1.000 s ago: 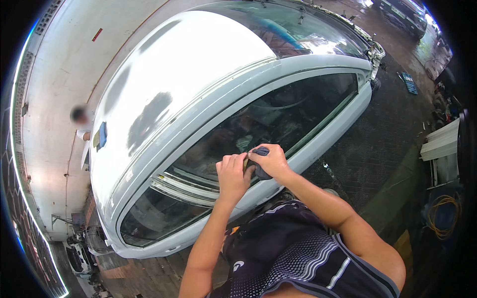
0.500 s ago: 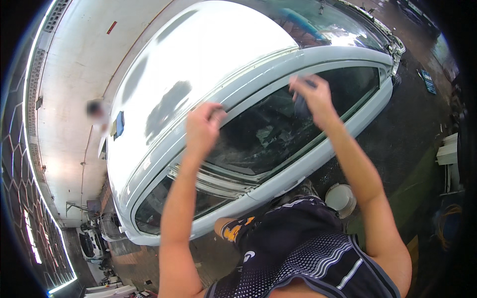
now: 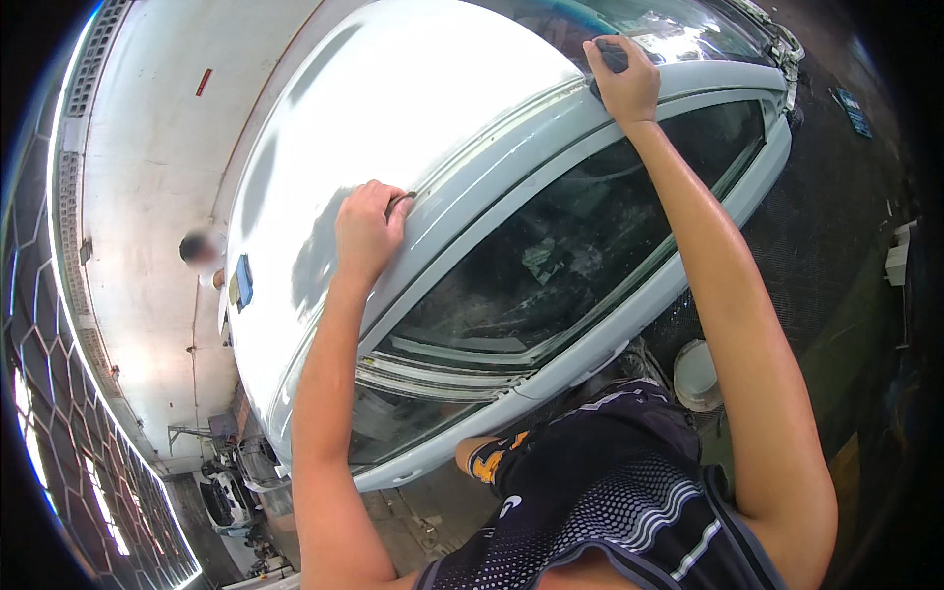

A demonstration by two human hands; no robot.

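Observation:
A pale grey-white car (image 3: 492,211) stands before me, its roof (image 3: 433,98) bright with glare and dull in patches. At the far front end of the roof edge, beside the windshield (image 3: 678,29), my right hand (image 3: 629,90) is closed around a dark, rounded pad-like block (image 3: 613,55). My left hand (image 3: 369,231) rests by the roof's near edge, further back, fingers curled round a small thin dark piece (image 3: 398,204) that I cannot make out. Below both hands runs the dark side window (image 3: 551,261) with its seal.
Across the car is another person (image 3: 205,251), near a blue and yellow block (image 3: 241,282) on the roof. A white bucket (image 3: 696,376) stands on the floor by the door. At the far right lies a blue case (image 3: 852,111). A pale wall (image 3: 138,197) rises at left.
Both hands have moved up and away from over the side window to the roof edge, the right one toward the windshield. My view has shifted slightly, and the other person's arm now shows.

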